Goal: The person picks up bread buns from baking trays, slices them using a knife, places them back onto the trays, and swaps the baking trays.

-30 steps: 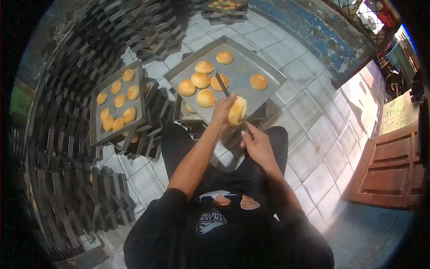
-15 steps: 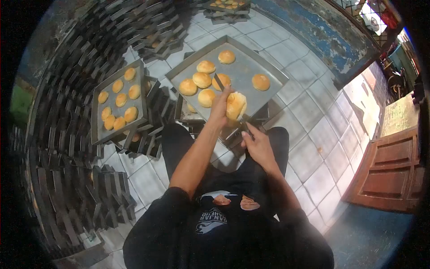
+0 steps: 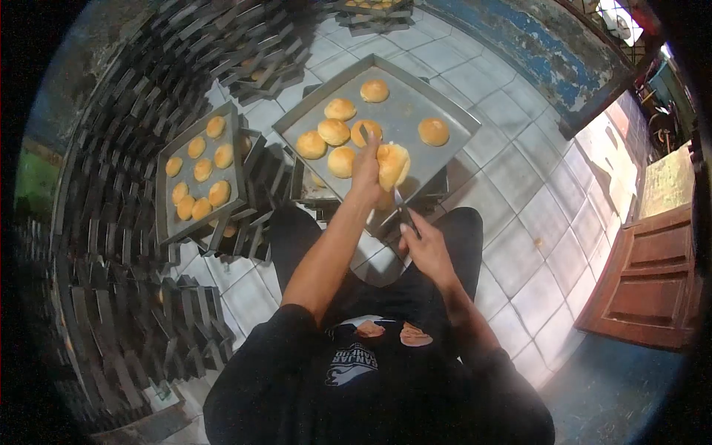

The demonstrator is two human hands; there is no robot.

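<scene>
My left hand (image 3: 366, 172) is closed round a golden bun (image 3: 393, 165) that shows a pale cut side, above the near corner of a large metal tray (image 3: 400, 96). A dark strip, perhaps a blade, sticks up past its fingers. In my right hand (image 3: 426, 246), just below and to the right, is a knife (image 3: 403, 205) with a dark handle; its tip is close to the bun's lower end. Several whole buns lie on the tray, among them one at the far side (image 3: 374, 90) and one at the right (image 3: 434, 131).
A second tray of buns (image 3: 239, 178) sits to the left on other trays. Tall stacks of dark trays (image 3: 141, 148) fill the left side. A wooden door (image 3: 641, 278) stands at the right, and a worn blue wall (image 3: 545, 59) runs behind the tiled floor (image 3: 512, 215).
The knife in my right hand has come down and out of the bun, so more of its blade shows. The bun has turned and looks more folded in my left hand.
</scene>
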